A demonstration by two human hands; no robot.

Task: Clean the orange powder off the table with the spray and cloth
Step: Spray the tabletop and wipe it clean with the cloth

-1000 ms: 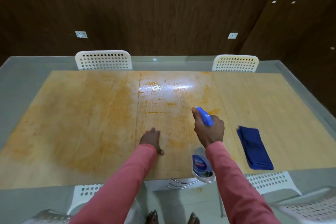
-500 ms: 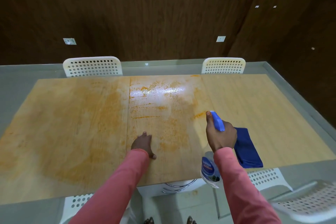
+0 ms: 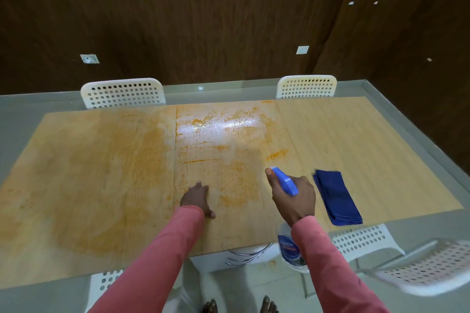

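Note:
Orange powder [image 3: 236, 180] is smeared over the left and middle of the wooden table [image 3: 368, 140]; a wet, shiny patch [image 3: 223, 124] lies at the far middle. My right hand [image 3: 293, 197] grips the spray bottle [image 3: 284, 180] by its blue trigger head, nozzle pointing away over the table; the clear body [image 3: 288, 249] hangs below my wrist. My left hand [image 3: 197, 197] rests flat on the table near the front edge, fingers spread. A folded dark blue cloth [image 3: 335, 197] lies on the table just right of my right hand, apart from it.
White perforated chairs stand at the far side [image 3: 122, 93], [image 3: 306, 86] and at the near side [image 3: 363, 239], [image 3: 427, 269]. A dark wood wall rises behind. The right third of the table shows little powder. My bare feet [image 3: 239, 306] are on the floor below.
My right hand with the spray bottle moved right toward the cloth, then back left a little. The left hand stayed on the table. The view shifted slightly.

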